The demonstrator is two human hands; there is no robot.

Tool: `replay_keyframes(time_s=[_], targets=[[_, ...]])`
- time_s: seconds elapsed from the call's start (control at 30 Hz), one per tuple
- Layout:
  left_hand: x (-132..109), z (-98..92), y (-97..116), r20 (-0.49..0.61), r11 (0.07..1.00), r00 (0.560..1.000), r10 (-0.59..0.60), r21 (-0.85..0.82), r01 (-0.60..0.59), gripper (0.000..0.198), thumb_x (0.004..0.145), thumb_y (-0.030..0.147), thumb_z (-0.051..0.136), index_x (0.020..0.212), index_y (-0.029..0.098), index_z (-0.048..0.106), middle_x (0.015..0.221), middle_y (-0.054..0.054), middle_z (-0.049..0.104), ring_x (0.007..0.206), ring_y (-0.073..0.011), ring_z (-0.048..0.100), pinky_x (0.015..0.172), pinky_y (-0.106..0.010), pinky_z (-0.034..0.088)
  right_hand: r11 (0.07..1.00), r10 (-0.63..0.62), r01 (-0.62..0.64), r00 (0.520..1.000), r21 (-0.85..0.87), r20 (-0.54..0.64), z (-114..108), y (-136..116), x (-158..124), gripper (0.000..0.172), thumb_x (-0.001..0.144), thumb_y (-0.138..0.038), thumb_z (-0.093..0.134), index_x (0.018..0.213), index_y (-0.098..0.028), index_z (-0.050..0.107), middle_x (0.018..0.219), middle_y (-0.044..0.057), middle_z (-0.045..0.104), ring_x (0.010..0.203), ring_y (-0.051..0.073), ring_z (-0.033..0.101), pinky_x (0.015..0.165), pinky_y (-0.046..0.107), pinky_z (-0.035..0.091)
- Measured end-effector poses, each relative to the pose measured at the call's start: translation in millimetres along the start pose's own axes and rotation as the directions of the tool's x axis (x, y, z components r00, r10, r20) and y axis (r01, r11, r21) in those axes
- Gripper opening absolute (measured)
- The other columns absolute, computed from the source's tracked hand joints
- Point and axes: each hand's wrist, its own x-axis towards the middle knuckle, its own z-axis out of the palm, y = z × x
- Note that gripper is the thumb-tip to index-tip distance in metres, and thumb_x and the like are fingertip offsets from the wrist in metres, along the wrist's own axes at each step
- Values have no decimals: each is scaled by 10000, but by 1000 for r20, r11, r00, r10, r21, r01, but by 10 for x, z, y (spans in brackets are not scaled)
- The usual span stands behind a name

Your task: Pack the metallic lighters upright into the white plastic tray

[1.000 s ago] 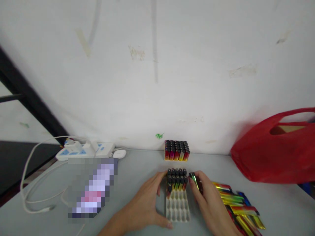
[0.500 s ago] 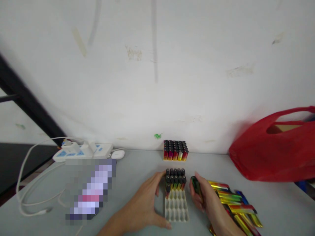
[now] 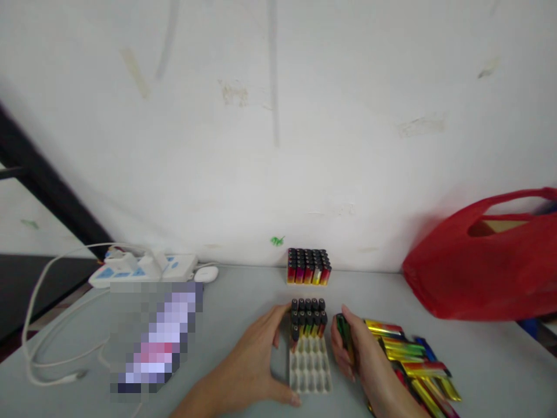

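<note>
A pale moulded tray [image 3: 310, 380] with rows of pockets lies on the table before me. Batteries [image 3: 308, 318] with black tops and coloured lower bodies stand upright in its two far rows. One more stands at the left of the third row; the nearer pockets are bare. My left hand [image 3: 256, 354] spans the tray's left side, fingertips by its far corner and thumb at its near corner. Just right of the tray, my right hand [image 3: 359, 348] is closed around a black and green battery [image 3: 343, 328], held tilted; whether more are in the palm is hidden.
Behind stands a full block of batteries [image 3: 308, 268] near the wall. Shiny gold, red and green batteries [image 3: 418, 360] lie heaped at right, below a red bag [image 3: 483, 267]. At left are a power strip [image 3: 143, 270], cables and a pixelated phone-like object [image 3: 161, 337].
The whole view has shifted slightly. My right hand stays beside the tray with the battery, and my left hand keeps its place. The tray's contents look the same.
</note>
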Motion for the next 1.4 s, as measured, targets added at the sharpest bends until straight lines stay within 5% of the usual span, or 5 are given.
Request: replay_keyframes(time_s=[0.57, 1.0, 1.4], targets=[[5, 5, -5, -6, 1000, 1000, 24, -6, -24, 1222, 623, 478, 1042, 1662, 265, 435, 1500, -130, 616, 1198, -360, 619, 995, -440, 536, 998, 55, -54, 998, 14, -38, 49, 15, 39, 748, 729, -993, 611, 646, -257, 514, 433, -69, 388, 350, 103, 314, 346, 247, 239], [14, 4, -11, 8, 1000, 1000, 20, -13, -20, 1256, 623, 535, 1032, 1683, 262, 415, 1548, -155, 583, 1229, -385, 605, 996, -448, 527, 994, 113, -113, 993, -1, 21, 135, -125, -148, 734, 803, -931, 622, 598, -260, 408, 489, -114, 232, 422, 68, 121, 402, 234, 150], [13, -4, 18, 5, 1000, 1000, 26, -8, -26, 1220, 644, 489, 1036, 1672, 255, 421, 1559, -146, 586, 1247, -367, 603, 1014, -438, 523, 995, 98, -99, 995, -10, -34, 133, -42, -73, 743, 741, -971, 631, 619, -262, 445, 469, -106, 265, 395, 74, 183, 394, 241, 174]])
